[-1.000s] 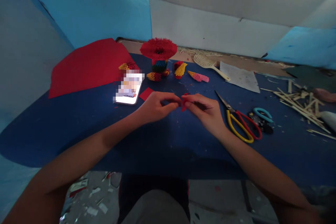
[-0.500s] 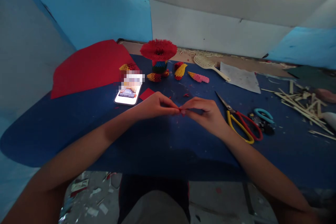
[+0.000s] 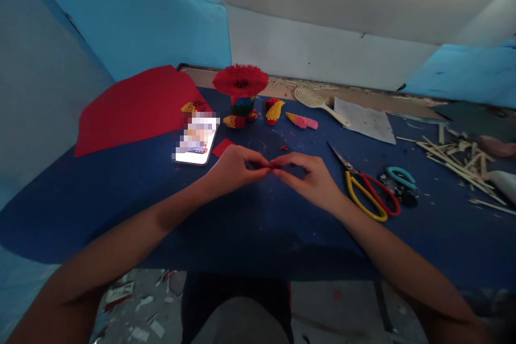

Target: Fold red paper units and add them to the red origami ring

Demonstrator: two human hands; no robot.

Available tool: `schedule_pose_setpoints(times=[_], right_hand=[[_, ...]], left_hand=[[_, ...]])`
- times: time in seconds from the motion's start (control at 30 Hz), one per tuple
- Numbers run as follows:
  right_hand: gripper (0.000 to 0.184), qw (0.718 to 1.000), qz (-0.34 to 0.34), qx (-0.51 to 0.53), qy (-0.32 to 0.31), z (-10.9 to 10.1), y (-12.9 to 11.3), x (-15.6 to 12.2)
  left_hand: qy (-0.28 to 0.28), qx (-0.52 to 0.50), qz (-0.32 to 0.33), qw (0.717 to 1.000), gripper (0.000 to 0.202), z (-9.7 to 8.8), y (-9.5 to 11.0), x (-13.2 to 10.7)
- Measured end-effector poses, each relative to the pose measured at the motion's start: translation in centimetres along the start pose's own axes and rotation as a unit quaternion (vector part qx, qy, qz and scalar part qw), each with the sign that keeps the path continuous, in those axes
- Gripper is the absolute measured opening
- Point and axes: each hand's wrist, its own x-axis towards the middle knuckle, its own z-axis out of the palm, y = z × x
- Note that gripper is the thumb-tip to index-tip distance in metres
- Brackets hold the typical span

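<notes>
Seen from above, over a blue table (image 3: 121, 199). Left hand (image 3: 234, 167) and right hand (image 3: 312, 177) meeting fingertip to fingertip at table centre, both pinched shut on a tiny red paper piece (image 3: 273, 165). Piece squarely between the two hands, equally near each, mostly hidden by the fingers; long axis too small to tell. Just behind the left hand, a red paper square (image 3: 223, 147) and a lit phone (image 3: 195, 140). Farther back, a red folded-paper flower (image 3: 240, 80). To the right of the right hand, near but apart, scissors (image 3: 365, 185), blades pointing away towards the back of the table.
</notes>
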Motion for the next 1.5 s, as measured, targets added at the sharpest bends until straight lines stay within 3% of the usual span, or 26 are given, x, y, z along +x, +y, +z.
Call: schedule_pose_setpoints(times=[0.2,0.43,0.7,1.0,1.33,1.5], right_hand=[[0.005,1.000,0.003,0.023,0.017,0.6,0.3,-0.1],[0.011,0.999,0.004,0.025,0.026,0.7,0.3,0.0],[0.012,1.000,-0.024,0.005,0.008,0.5,0.1,-0.1],[0.009,0.999,0.006,-0.009,0.041,1.3,-0.1,-0.3],[0.009,0.998,-0.029,-0.041,0.049,1.4,-0.1,-0.2],[0.009,0.968,-0.147,-0.179,0.101,1.2,-0.1,-0.4]], left_hand=[[0.011,-0.007,-0.018,1.000,0.007,-0.4,0.2,0.0],[-0.053,0.024,0.015,0.998,0.016,-1.1,0.6,0.3],[-0.067,0.030,0.025,0.997,0.018,-1.1,0.0,0.3],[0.037,0.191,0.119,0.974,0.012,-0.2,0.0,0.0],[0.004,0.139,0.037,0.990,0.017,0.2,0.1,-0.1],[0.022,0.053,-0.015,0.998,0.016,0.5,0.4,0.0]])
